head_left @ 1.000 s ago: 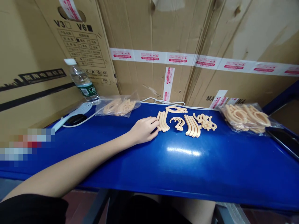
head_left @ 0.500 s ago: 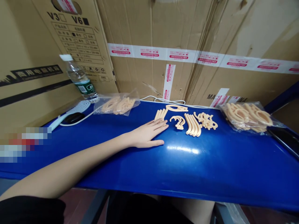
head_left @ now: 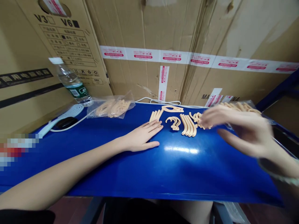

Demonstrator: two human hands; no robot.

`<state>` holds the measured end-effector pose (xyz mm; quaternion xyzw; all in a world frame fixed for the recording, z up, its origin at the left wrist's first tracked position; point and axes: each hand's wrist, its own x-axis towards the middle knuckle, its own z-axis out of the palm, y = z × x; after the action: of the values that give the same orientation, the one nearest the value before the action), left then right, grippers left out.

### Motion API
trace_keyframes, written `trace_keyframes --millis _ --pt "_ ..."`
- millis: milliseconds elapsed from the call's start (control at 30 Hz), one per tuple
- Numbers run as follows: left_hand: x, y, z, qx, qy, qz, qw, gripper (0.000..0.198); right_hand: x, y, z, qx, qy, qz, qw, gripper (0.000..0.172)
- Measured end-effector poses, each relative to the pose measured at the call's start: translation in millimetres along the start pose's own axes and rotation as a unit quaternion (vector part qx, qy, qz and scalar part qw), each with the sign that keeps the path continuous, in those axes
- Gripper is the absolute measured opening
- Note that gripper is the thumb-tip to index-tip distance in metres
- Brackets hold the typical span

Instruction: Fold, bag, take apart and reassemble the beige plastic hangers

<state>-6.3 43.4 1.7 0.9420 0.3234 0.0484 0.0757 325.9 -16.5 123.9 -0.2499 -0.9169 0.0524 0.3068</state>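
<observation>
My left hand (head_left: 142,137) lies flat on the blue table, fingers stretched out and thumb apart. Its fingertips rest at the lower ends of a row of slim straight beige pieces (head_left: 156,115). Over the right side of the table my right hand (head_left: 245,130) hangs, blurred, with its thumb spread from its fingers and nothing visible in its grasp. Its fingers partly cover a heap of small curved beige pieces (head_left: 195,117). Between the hands are a row of long bent beige pieces (head_left: 188,125) and a cluster of hook-shaped pieces (head_left: 174,123). Behind them lies a flat beige frame-like piece (head_left: 173,109).
Clear bags of beige parts lie left (head_left: 113,107) and right (head_left: 241,106), the right one partly behind my hand. A water bottle (head_left: 71,82), a white handheld item (head_left: 72,111) and a black object (head_left: 67,123) are at left. Cardboard boxes (head_left: 130,77) wall the back.
My right hand has come into view from the right, reaching over the table toward the heap of curved pieces. My left hand stays flat in place. The view has shifted slightly right.
</observation>
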Motion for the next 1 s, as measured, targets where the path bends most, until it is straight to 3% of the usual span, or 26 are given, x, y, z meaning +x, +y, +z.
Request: trace_keyframes --millis 67,167,233,300,533,800,900,1000 --pt "0 0 1.2 0.001 0.001 -0.001 1.0 0.077 0 41 2 -0.05 -0.046 0.02 0.997 0.028" --pt "0 0 3.2 0.003 0.006 0.002 1.0 0.077 -22 103 8 -0.103 -0.125 0.111 0.98 0.045" --pt "1 -1 4.4 0.002 0.015 0.007 1.0 0.076 -42 128 12 -0.098 -0.182 0.156 0.966 0.051" --pt "1 -1 5.2 0.002 0.022 0.009 1.0 0.075 -55 138 17 -0.072 -0.208 0.184 0.958 0.053" --pt "0 -1 6.8 0.005 0.017 -0.002 1.0 0.074 -52 137 34 -0.04 -0.176 0.167 0.969 0.038" --pt "-1 0 6.1 0.006 0.015 -0.004 1.0 0.075 -58 147 31 -0.082 -0.152 0.174 0.97 0.04" --pt "-1 1 6.5 0.001 0.018 -0.009 1.0 0.074 -51 129 32 -0.111 -0.111 0.172 0.973 0.044" --pt "-1 1 8.6 -0.003 0.027 -0.009 1.0 0.071 -41 92 42 -0.138 -0.11 0.154 0.972 0.049"
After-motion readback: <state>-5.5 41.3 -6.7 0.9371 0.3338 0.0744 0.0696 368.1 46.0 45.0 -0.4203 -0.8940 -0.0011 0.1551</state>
